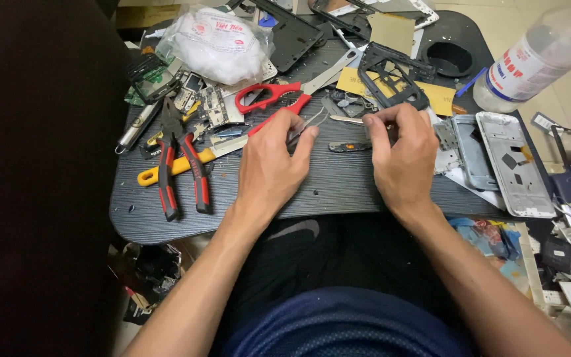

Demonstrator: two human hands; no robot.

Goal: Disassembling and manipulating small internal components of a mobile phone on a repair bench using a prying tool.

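The left hand [269, 165] pinches a pair of metal tweezers [308, 125] between thumb and fingers, the tips pointing up and to the right. The right hand [401, 155] has its fingers pressed together on a small dark part near the far edge of its knuckles; what exactly it grips is hidden. Between the two hands a small dark component [349, 146] with an orange spot lies flat on the black table [338, 192]. Just beyond the left hand lie red-handled scissors [279, 96]. Red-and-black pliers [180, 168] rest to the left, crossing a yellow-handled tool [166, 170]. A silver phone frame [513, 162] lies to the right, and a clear plastic bottle [536, 59] lies beyond it.
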